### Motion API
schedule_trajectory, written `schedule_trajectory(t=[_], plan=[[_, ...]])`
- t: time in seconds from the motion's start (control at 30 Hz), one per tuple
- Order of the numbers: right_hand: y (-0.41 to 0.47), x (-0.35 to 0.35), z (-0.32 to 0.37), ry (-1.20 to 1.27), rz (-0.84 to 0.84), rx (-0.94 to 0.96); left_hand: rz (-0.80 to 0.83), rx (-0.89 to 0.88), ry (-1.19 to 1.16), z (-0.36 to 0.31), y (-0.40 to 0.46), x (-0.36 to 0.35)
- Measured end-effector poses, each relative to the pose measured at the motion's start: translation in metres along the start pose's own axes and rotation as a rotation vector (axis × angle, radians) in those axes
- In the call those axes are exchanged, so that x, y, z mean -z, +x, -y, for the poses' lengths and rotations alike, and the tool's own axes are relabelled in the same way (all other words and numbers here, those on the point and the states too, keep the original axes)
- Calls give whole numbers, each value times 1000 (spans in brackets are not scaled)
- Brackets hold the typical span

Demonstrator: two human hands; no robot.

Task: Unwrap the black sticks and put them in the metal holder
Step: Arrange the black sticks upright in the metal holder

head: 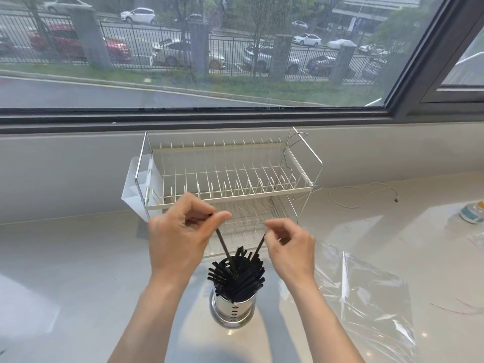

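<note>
Black sticks (235,273) crammed in metal holder (234,310)

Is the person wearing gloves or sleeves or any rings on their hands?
No. The left hand and right hand are bare, with no gloves, rings, watch or bracelets. Both forearms are uncovered right down to the picture's bottom edge, so no sleeves show.

sticks (237,275) in holder (234,309) before dish rack (227,174).

both bare forearms are reaching forward side by side. the left hand (178,239) is pinching with thumb and forefinger, the other fingers curled. the right hand (290,247) is pinching too, its grip pointing left, knuckles raised.
</note>
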State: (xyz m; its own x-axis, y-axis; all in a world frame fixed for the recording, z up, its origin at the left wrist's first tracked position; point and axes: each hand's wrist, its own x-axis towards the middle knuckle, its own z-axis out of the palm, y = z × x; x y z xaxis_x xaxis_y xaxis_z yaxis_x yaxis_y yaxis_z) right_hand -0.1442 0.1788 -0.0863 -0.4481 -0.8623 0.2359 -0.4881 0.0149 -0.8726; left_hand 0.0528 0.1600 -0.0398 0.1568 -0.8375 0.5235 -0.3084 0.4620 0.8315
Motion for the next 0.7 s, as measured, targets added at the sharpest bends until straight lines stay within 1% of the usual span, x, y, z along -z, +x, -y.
schedule_trajectory(t=[0.07, 0.17, 0.27, 0.33, 0.37, 0.4, 0.47, 0.53, 0.6, 0.7], plan=[[8, 8, 10, 99, -97, 27, 83, 39, 45, 13, -16, -8], [19, 23, 23, 295, -186, 11, 189, 86, 225, 37, -46, -19], [23, 33, 30, 515, -200, -77, 265, 79, 375, 52, -66, -22], [22, 36, 31, 678, -200, -200, 263, 23, 371, 53, -70, -21], [22, 36, 31, 771, -205, -279, 236, 25, 338, 51, -70, -20], [21, 35, 30, 859, -207, -365, 200, 65, 276, 47, -67, -20], [18, 31, 27, 976, -195, -520, 126, 171, 76, 35, -57, -20], [14, 24, 25, 1045, -159, -628, 62, 219, -112, 20, -43, -22], [8, 17, 21, 1036, -88, -706, -15, 181, -203, 6, -30, -22], [1, 10, 14, 933, 105, -777, -95, 128, -263, -9, -14, -20]])
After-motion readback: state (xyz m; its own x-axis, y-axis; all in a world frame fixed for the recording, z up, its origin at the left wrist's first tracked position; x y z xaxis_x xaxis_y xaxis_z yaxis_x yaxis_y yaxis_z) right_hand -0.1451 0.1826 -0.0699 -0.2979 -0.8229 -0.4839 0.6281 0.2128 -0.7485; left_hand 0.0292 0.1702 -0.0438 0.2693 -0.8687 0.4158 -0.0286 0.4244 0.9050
